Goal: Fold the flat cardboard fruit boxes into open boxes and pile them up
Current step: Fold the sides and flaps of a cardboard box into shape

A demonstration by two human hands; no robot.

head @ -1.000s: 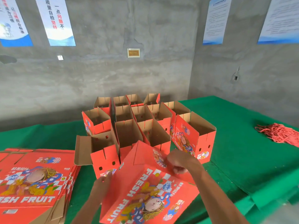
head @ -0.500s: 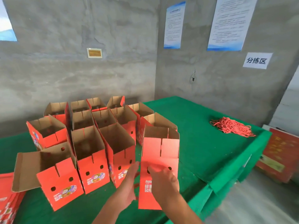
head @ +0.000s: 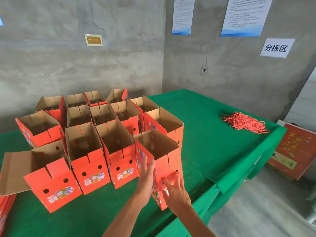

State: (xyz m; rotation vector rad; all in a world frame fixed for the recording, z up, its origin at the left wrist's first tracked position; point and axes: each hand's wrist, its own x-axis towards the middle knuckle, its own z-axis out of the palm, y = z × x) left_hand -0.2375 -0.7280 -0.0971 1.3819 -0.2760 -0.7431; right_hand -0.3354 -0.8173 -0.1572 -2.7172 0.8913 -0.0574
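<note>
Sign reads 分拣区; hands flank red box.

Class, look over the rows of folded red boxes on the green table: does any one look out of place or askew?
Yes. The front-left box has one big brown flap splayed out sideways, while its neighbours' flaps stand upright. It also sits skewed against the row.

One second ago the carton lay flat and tilted at the near edge of the counter. It now stands upright and open at the right end of the near row. The left hand has shifted to its left face, fingers straight; the right hand to its near face.
</note>
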